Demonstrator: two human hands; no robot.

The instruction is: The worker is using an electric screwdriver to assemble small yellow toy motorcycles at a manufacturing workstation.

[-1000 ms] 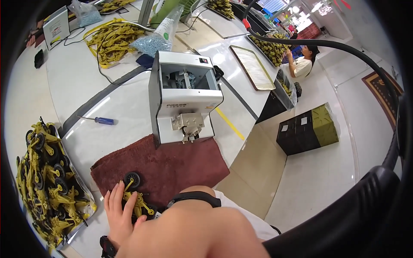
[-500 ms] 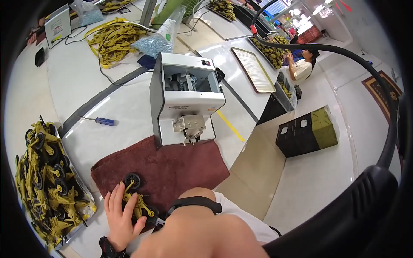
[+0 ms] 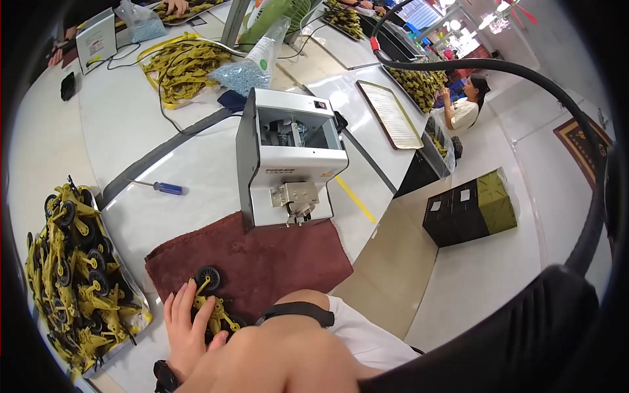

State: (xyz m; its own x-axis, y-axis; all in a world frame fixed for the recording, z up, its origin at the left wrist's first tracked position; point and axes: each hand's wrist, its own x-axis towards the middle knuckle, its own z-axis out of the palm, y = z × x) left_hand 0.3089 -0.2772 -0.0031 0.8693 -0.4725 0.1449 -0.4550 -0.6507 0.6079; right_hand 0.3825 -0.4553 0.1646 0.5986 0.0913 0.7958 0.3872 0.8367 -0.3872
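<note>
At the lower left, my left hand [image 3: 189, 324] holds a yellow plastic toy bike [image 3: 218, 316] against a dark red cloth [image 3: 282, 255], with its fingers bent over the frame. One black spoked wheel [image 3: 209, 278] sticks out beyond the fingertips. Large and close at the bottom edge, my right hand [image 3: 282, 357] is wrapped round a black corded power tool [image 3: 498, 334], seemingly an electric screwdriver. Its front end is hidden behind the hand. Just beyond the cloth stands a grey-white screw feeder [image 3: 291, 157] with loose screws in its open top.
A tray heaped with yellow and black toy bikes [image 3: 82, 281] is at the left. A blue-handled screwdriver [image 3: 167, 188] lies behind the cloth. Farther back are yellow parts [image 3: 183, 69], a bag of screws [image 3: 246, 75] and a tray [image 3: 391, 114]. The tool's black cable [image 3: 485, 63] arches overhead.
The view has shifted slightly. My right hand has moved left and now covers the grey tool tip that showed beside the toy bike. My left hand keeps its hold.
</note>
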